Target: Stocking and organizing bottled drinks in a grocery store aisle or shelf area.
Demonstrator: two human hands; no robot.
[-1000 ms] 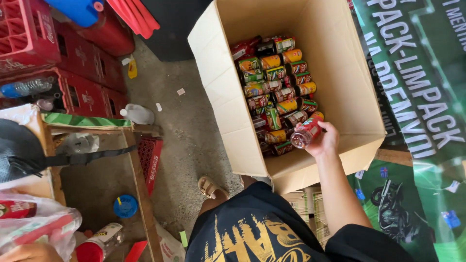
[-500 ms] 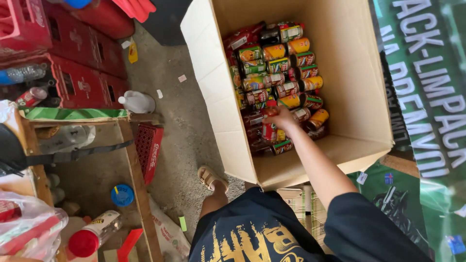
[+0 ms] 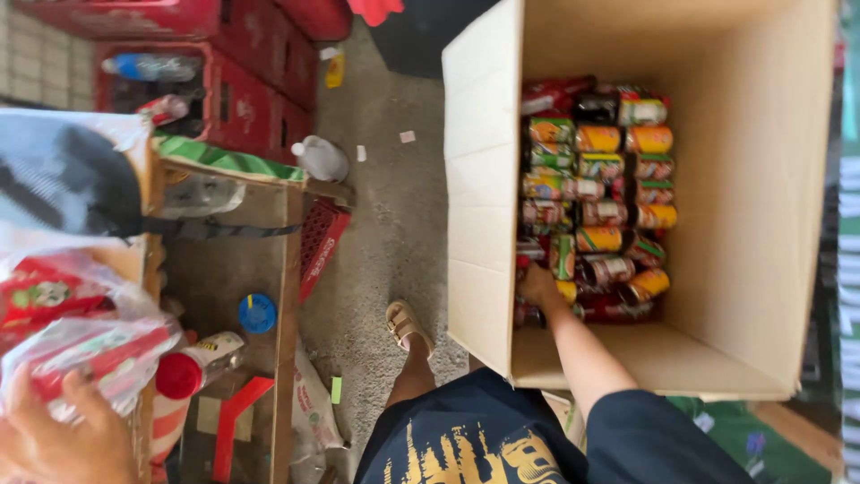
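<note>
A large open cardboard box (image 3: 484, 206) stands on the floor and holds several drink cans (image 3: 598, 193) lying in rows, coloured orange, green and red. My right hand (image 3: 540, 287) reaches down into the box at the near left corner of the stack, fingers curled around a can there. My left hand (image 3: 55, 441) is at the bottom left edge of the view. It grips a clear plastic bag (image 3: 85, 354) with red packages inside, resting on a wooden table (image 3: 287, 269).
Red bottle crates (image 3: 242, 99) are stacked at the top left, with a white plastic jug (image 3: 320, 159) beside them. A red-capped bottle (image 3: 193, 367) and a blue lid (image 3: 258, 314) lie under the table. My sandalled foot (image 3: 408, 327) stands on the grey concrete floor next to the box.
My right hand moved from the stack's near right side, where it held a can, across to the near left corner. The view shifted right and my left hand came into sight.
</note>
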